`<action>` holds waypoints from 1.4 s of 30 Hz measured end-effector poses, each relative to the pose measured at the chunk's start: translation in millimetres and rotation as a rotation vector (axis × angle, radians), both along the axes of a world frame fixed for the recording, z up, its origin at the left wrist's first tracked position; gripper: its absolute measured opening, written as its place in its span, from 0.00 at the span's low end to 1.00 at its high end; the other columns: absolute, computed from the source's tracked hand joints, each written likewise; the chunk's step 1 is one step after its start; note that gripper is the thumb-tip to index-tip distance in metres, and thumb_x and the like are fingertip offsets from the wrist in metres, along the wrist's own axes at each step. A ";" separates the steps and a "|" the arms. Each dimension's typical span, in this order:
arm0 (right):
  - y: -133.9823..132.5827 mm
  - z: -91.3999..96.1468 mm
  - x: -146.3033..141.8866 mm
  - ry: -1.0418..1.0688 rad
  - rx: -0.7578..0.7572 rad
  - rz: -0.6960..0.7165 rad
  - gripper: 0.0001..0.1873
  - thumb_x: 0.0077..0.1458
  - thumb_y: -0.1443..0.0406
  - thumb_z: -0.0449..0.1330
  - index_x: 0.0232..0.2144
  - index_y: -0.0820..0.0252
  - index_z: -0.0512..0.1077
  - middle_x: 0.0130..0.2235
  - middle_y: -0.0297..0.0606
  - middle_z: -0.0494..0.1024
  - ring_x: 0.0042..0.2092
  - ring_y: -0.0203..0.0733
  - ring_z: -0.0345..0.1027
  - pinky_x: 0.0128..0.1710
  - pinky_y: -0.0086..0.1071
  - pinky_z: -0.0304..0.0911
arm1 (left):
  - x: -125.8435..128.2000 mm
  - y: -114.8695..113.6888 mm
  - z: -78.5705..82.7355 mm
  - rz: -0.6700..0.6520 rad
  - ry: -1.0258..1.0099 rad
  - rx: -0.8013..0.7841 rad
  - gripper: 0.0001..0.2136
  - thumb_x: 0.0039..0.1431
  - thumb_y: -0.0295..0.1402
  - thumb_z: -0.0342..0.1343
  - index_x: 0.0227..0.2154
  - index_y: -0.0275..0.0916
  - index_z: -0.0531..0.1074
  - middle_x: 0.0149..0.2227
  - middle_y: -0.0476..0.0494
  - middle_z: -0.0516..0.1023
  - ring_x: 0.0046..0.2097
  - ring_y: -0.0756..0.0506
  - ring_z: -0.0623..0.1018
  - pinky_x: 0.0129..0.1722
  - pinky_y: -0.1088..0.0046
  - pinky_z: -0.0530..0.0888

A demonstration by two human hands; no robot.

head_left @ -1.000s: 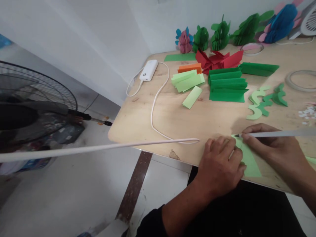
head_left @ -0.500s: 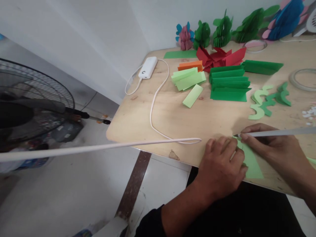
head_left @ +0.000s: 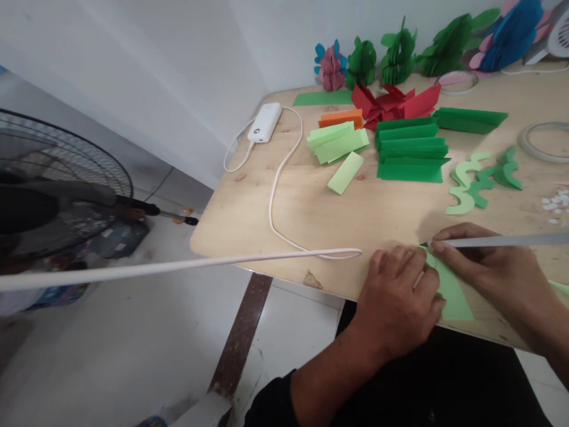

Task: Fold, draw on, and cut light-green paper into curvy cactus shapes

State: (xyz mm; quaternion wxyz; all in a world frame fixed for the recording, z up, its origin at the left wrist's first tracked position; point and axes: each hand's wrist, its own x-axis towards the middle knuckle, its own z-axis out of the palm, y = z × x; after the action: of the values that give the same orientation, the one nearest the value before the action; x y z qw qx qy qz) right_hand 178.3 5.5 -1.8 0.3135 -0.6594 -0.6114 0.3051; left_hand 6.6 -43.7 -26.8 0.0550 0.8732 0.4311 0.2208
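Note:
My right hand [head_left: 493, 261] pinches a long white pencil [head_left: 502, 241], its dark tip at the upper left corner of a light green sheet of paper [head_left: 457, 295]. With curled fingers my left hand [head_left: 400, 299] presses that paper against the table, covering its left part; the fingertips are partly hidden. A curved edge or line shows on the paper between the hands. Beyond the right hand lie wavy-cut green paper strips [head_left: 464, 184]. Folded dark green papers [head_left: 411, 169] and folded light green papers [head_left: 340, 142] are farther back.
Red folded papers [head_left: 391, 105], orange papers [head_left: 340, 117] and tape rolls [head_left: 527, 142] lie on the wooden table [head_left: 240, 219]. Paper honeycomb figures [head_left: 399, 56] line the wall. A white power bank [head_left: 265, 123] trails a cable [head_left: 274, 190] past the front edge. A fan [head_left: 89, 190] stands left.
The view has shifted very slightly. Both hands, the pencil and the paper look nearly the same as before.

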 end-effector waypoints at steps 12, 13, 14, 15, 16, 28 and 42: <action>-5.6 0.0 1.7 -0.009 0.007 -0.017 0.22 0.46 0.40 0.62 0.26 0.50 0.75 0.29 0.36 0.81 0.30 0.45 0.74 0.31 0.39 0.69 | -0.2 0.5 -0.4 -0.001 -0.003 0.008 0.14 0.69 0.37 0.48 0.46 0.35 0.74 0.59 0.38 0.73 0.60 0.38 0.68 0.59 0.55 0.65; -6.0 -0.1 2.3 -0.010 0.004 -0.015 0.22 0.46 0.41 0.62 0.27 0.50 0.75 0.30 0.36 0.81 0.30 0.46 0.74 0.31 0.39 0.70 | -0.1 0.3 -0.5 -0.001 -0.003 0.008 0.14 0.69 0.37 0.48 0.46 0.35 0.73 0.59 0.38 0.73 0.60 0.38 0.68 0.59 0.55 0.65; -6.3 -0.1 2.9 -0.011 0.002 -0.017 0.22 0.46 0.40 0.61 0.27 0.50 0.75 0.30 0.36 0.81 0.31 0.46 0.74 0.31 0.40 0.70 | 0.0 0.2 -0.5 0.001 -0.004 0.006 0.14 0.69 0.37 0.48 0.47 0.35 0.73 0.59 0.38 0.73 0.60 0.38 0.68 0.59 0.55 0.65; -6.4 -0.1 3.3 -0.013 0.001 -0.018 0.23 0.46 0.40 0.61 0.27 0.50 0.75 0.30 0.36 0.81 0.30 0.46 0.74 0.31 0.40 0.70 | 0.0 0.1 -0.4 0.004 -0.004 0.003 0.14 0.69 0.38 0.48 0.47 0.35 0.73 0.59 0.38 0.73 0.61 0.38 0.68 0.59 0.55 0.65; -6.5 -0.1 3.6 -0.015 -0.003 -0.016 0.23 0.46 0.40 0.61 0.27 0.50 0.75 0.30 0.36 0.81 0.30 0.46 0.74 0.31 0.40 0.70 | 0.0 0.1 -0.2 0.005 -0.005 0.001 0.14 0.69 0.38 0.48 0.48 0.35 0.73 0.59 0.38 0.73 0.61 0.37 0.68 0.59 0.55 0.65; -11.7 -2.4 12.7 -0.064 0.033 -0.035 0.23 0.46 0.39 0.61 0.28 0.50 0.76 0.30 0.36 0.81 0.31 0.48 0.74 0.32 0.41 0.68 | -0.3 1.0 1.8 0.000 0.045 -0.010 0.16 0.69 0.38 0.48 0.53 0.39 0.73 0.59 0.40 0.72 0.61 0.38 0.67 0.58 0.56 0.65; -19.0 -4.6 20.0 -0.079 0.044 -0.060 0.22 0.47 0.41 0.61 0.28 0.51 0.76 0.30 0.37 0.82 0.31 0.49 0.75 0.32 0.42 0.69 | -0.8 0.3 -1.0 -0.006 0.049 -0.005 0.17 0.68 0.39 0.50 0.54 0.39 0.72 0.59 0.40 0.72 0.62 0.38 0.66 0.58 0.55 0.64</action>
State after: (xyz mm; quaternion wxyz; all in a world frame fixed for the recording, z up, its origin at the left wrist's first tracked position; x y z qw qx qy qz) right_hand 198.2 -13.5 -6.3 0.3126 -0.6821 -0.6098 0.2555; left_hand 5.8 -43.4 -27.8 0.0473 0.8795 0.4301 0.1981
